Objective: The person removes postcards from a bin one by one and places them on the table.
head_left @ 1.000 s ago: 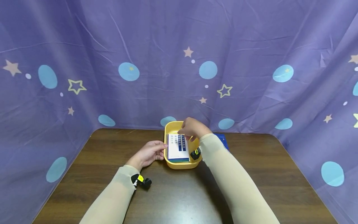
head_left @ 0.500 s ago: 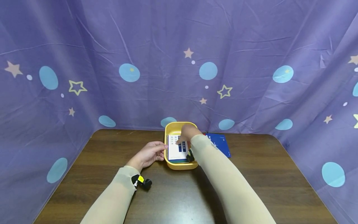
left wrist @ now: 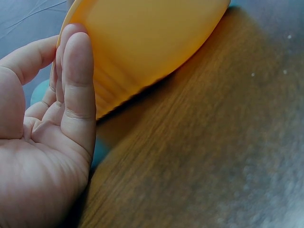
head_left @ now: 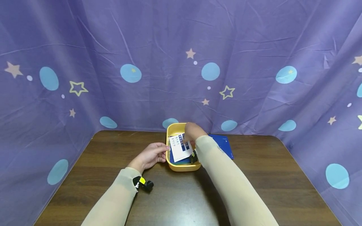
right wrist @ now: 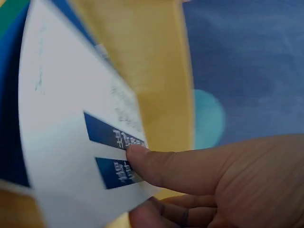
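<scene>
White card (head_left: 180, 150), thin printed rectangle with dark-blue blocks, inside smooth yellow tub (head_left: 185, 168) with rounded corners, above blue sheet (head_left: 185, 161). Long axis slants far-left to near-right. Right hand (head_left: 193, 131) pinches card's right side, thumb on top; left hand (head_left: 152, 154) pinches tub's left rim. Blue booklet (head_left: 224, 146) right of tub, wood-grain table (head_left: 271, 166) beneath.

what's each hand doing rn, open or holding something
Left hand: closed, pinching the yellow tray's rim.
Right hand: closed, holding the white card.
</scene>
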### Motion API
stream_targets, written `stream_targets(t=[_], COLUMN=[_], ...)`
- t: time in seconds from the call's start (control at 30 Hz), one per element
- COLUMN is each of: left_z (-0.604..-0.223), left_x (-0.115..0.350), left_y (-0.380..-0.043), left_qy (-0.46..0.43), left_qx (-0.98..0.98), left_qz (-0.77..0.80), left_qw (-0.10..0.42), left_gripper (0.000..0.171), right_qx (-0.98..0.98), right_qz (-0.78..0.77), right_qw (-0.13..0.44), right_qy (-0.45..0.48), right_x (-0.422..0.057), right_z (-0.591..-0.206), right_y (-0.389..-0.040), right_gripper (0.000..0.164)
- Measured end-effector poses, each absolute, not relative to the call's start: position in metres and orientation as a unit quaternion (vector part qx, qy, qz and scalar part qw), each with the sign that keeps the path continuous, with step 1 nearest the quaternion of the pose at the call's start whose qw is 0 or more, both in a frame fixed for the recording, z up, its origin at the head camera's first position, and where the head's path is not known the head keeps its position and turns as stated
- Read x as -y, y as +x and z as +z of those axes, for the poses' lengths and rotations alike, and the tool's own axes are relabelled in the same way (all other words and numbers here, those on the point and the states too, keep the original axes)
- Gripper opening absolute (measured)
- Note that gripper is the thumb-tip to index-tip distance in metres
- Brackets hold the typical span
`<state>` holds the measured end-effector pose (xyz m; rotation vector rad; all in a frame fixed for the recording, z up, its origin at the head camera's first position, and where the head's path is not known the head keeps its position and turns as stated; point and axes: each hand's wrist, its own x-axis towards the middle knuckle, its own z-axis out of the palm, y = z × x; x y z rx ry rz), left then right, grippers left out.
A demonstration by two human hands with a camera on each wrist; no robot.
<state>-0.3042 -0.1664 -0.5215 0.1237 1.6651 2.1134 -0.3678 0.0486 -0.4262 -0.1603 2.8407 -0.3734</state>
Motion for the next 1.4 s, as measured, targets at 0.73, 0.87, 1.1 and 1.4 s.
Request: stream_targets(t=[0.73,0.87,1.1,1.4], left_z=[-0.524,-0.524,-0.522,-0.523], left_x=[0.163,0.164,0.166,0.166], left_y=[-0.305,-0.305,-0.304,-0.306], left_qy=[0.048,0.05,0.047,0.043], left_qx=[-0.605,-0.606,-0.607,-0.611], left_qz=[0.764,0.764,0.764,0.761], left_qw=[0.217,0.215,0.214,0.214], left_gripper=[0.01,0.011,0.01,0.009], right_qx=[-0.854,-0.857,-0.877,-0.84], right_qz=[-0.518,-0.514,-0.48,-0.535], right_qw=[0.038,0.034,0.023,0.069], right_qy=[-0.041,-0.023,-0.014,0.062], right_x=[-0.169,-0.197,-0.24,-0.285], right_z=[-0.392,-0.397,-0.409,-0.449], right_y=[-0.336,-0.335,-0.339,-0.347], right_gripper=[0.035,0.039,0.05,0.05])
